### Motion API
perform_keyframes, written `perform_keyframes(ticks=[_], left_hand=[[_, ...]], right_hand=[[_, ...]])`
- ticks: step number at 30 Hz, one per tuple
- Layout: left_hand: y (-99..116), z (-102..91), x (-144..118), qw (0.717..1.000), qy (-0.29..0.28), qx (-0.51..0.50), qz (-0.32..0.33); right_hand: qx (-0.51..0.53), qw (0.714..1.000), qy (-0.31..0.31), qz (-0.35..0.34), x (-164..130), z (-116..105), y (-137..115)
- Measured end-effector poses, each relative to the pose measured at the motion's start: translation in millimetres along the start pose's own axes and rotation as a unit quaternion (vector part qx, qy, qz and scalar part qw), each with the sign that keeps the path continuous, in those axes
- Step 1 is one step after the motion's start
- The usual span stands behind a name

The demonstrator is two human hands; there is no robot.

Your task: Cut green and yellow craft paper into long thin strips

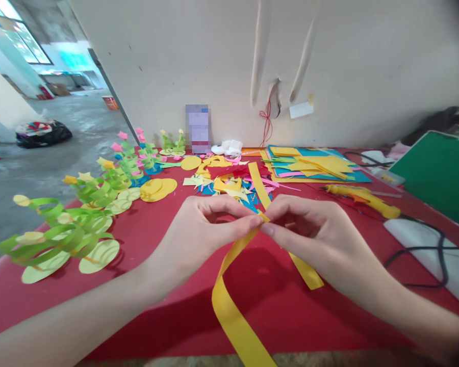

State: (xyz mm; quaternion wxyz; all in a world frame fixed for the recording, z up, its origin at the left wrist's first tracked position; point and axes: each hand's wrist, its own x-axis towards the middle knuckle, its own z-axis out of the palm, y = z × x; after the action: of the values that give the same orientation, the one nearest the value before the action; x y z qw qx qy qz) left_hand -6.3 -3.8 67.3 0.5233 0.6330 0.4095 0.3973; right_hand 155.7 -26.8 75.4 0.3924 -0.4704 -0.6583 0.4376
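Observation:
My left hand (206, 227) and my right hand (313, 229) meet above the red table (156, 239), fingertips pinching the same yellow paper strip (233, 311) at its fold. One end of the strip hangs down toward me past the table's near edge. The other end runs under my right hand and lies on the table. A second yellow strip (258, 186) lies flat just beyond my hands.
Green paper curl flowers (61, 239) line the left side. Yellow discs (158, 188) and coloured paper scraps (229, 181) lie in the middle. Stacked paper sheets (317, 165), a yellow glue gun (363, 199), its black cable (439, 250) and a green board (439, 173) sit at right.

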Motion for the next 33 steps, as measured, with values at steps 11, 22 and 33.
perform_keyframes(ticks=[11,22,33], left_hand=[[0.8,-2.8,3.0,0.996,-0.019,0.085,-0.023],[-4.6,-5.3,6.9,0.997,-0.036,0.041,-0.045],[-2.4,-9.6,7.3,0.992,-0.050,0.104,-0.043]], right_hand=[[0.145,0.989,-0.005,0.028,10.9,-8.9,13.1],[0.102,0.993,-0.055,0.015,13.4,-13.4,15.3],[0.110,0.990,-0.086,-0.002,14.7,-15.0,15.1]])
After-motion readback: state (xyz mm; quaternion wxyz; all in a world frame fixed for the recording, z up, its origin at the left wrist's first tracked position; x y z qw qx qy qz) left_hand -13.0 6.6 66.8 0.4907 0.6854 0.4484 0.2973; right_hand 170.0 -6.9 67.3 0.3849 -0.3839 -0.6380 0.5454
